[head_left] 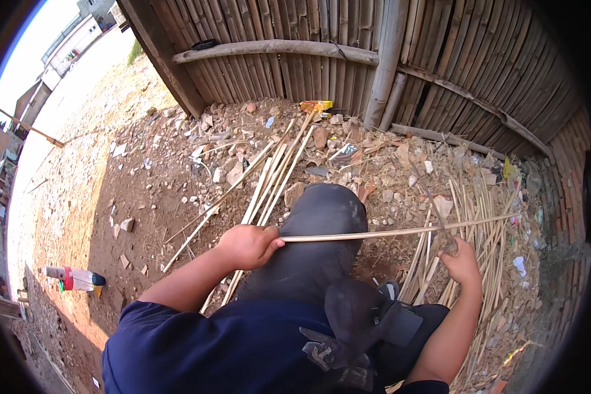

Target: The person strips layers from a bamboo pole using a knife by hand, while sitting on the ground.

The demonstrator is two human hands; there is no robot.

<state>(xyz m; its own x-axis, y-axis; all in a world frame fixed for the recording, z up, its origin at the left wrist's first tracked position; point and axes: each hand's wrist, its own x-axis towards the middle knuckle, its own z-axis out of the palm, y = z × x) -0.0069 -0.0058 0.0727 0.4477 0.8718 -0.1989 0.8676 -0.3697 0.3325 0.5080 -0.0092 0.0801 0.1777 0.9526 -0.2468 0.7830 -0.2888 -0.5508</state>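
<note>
A long, pale bamboo strip (374, 234) lies across my dark-trousered knee (325, 209), pointing right. My left hand (251, 245) is closed around its left end, the thumb along the strip. In my right hand (461, 262) is the handle of a knife (433, 201), its long, narrow, dark blade angled up and away to the left. The blade crosses the strip near its right part; whether it touches or cuts in, I cannot tell. One bundle of strips (272, 180) lies beyond my left hand, and a larger heap of strips (481, 210) spreads around my right hand.
A bamboo-slat wall (335, 72) with round poles stands ahead, meeting a brick wall (565, 197) at right. Stones and litter cover the dirt ground, with a yellow wrapper (316, 106) by the wall. A bottle (79, 279) lies at left. A dark rectangular object (402, 325) rests by my lap.
</note>
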